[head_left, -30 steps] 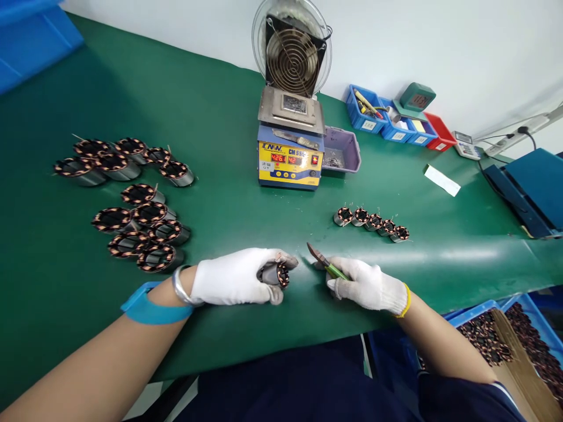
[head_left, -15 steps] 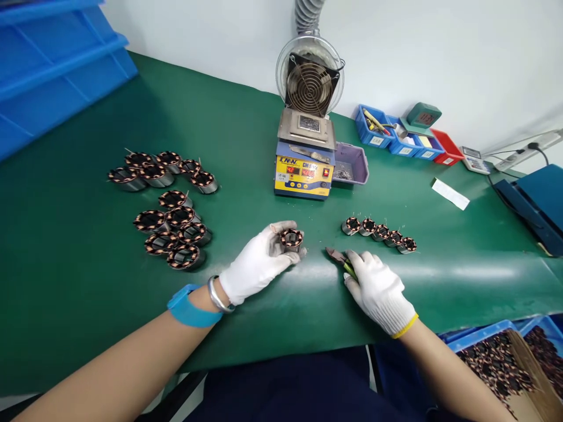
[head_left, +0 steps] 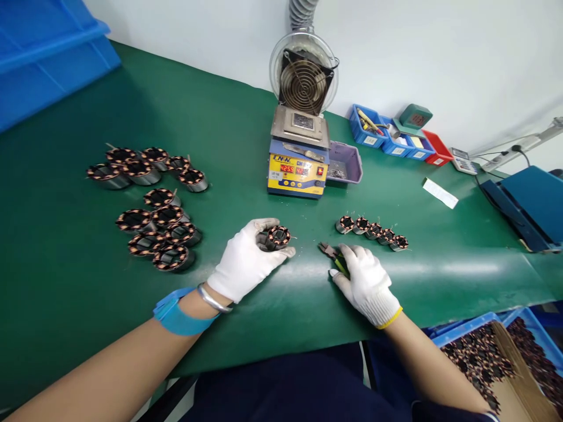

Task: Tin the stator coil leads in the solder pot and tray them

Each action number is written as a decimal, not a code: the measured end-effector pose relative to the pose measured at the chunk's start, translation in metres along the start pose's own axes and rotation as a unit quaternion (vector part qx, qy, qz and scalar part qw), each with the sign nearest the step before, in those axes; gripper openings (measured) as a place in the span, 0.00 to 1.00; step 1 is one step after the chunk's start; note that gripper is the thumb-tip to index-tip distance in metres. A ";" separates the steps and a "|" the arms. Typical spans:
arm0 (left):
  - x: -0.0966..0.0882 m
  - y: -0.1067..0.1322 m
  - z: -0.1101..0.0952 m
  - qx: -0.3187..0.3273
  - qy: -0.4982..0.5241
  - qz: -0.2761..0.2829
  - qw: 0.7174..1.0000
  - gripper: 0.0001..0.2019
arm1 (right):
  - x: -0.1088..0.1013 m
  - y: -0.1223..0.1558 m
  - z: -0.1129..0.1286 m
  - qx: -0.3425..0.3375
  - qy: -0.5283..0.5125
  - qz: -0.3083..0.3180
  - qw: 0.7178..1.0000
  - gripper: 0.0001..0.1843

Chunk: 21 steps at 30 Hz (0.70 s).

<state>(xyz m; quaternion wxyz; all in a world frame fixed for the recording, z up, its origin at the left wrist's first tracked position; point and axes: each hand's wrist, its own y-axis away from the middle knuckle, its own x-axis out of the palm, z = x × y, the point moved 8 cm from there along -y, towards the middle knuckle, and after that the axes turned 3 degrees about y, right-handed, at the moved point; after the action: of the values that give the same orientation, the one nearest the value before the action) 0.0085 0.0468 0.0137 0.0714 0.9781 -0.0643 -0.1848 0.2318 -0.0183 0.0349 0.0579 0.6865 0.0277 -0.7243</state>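
One wound ring [head_left: 277, 238] is pinched by the left hand [head_left: 248, 259], pliers [head_left: 328, 250] by the right hand [head_left: 364, 278] — protruding wire [head_left: 294, 237] could be bent if bumped.

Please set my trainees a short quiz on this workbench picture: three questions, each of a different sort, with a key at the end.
1. Multiple choice: what does the left hand hold?
A. a strip of paper
B. a copper-wound ring
C. a calculator

2. True or false: the pliers at the right hand have red handles.

3. Count: how many rings stand in the diagonal row just beyond the right hand?

Key
1. B.
2. False; the part of the handles that shows is green.
3. Five.
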 end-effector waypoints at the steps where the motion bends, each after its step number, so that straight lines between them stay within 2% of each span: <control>1: 0.003 0.001 -0.001 -0.001 -0.009 0.012 1.000 0.35 | -0.005 0.000 0.007 -0.015 -0.029 -0.017 0.999 0.32; 3: 0.011 0.005 -0.001 -0.003 -0.026 0.045 0.999 0.34 | -0.013 0.001 0.027 -0.069 -0.102 -0.050 0.991 0.35; 5: 0.023 0.009 0.001 -0.007 -0.016 0.091 0.996 0.33 | -0.016 0.001 0.050 -0.139 -0.172 -0.052 0.974 0.35; 8: 0.042 0.020 0.003 -0.005 0.049 0.180 0.982 0.33 | -0.014 0.000 0.068 -0.197 -0.227 -0.033 0.953 0.26; 10: 0.053 0.031 0.002 0.003 0.107 0.254 0.961 0.33 | -0.013 0.002 0.068 -0.196 -0.224 -0.023 0.955 0.21; 13: 0.065 0.054 -0.003 -0.003 0.191 0.370 0.909 0.36 | -0.011 0.012 0.059 -0.168 -0.189 0.007 0.967 0.18; 16: 0.073 0.073 -0.007 -0.025 0.224 0.445 0.867 0.37 | -0.009 0.024 0.052 -0.158 -0.150 0.049 0.975 0.16; 18: 0.078 0.080 -0.008 -0.026 0.212 0.467 0.858 0.38 | -0.009 0.030 0.046 -0.161 -0.141 0.067 0.975 0.14; 19: 0.080 0.080 -0.008 -0.017 0.193 0.461 0.866 0.39 | -0.012 0.031 0.038 -0.152 -0.142 0.064 0.976 0.13; 21: 0.077 0.074 -0.007 0.018 0.109 0.398 0.911 0.42 | -0.027 0.032 0.007 -0.086 -0.147 0.013 0.985 0.10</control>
<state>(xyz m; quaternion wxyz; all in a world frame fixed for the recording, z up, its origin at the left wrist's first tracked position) 0.0751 -0.0366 0.0050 0.1282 0.8866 -0.4433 -0.0326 0.2306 -0.0499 0.0638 0.1294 0.5656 0.0725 -0.8113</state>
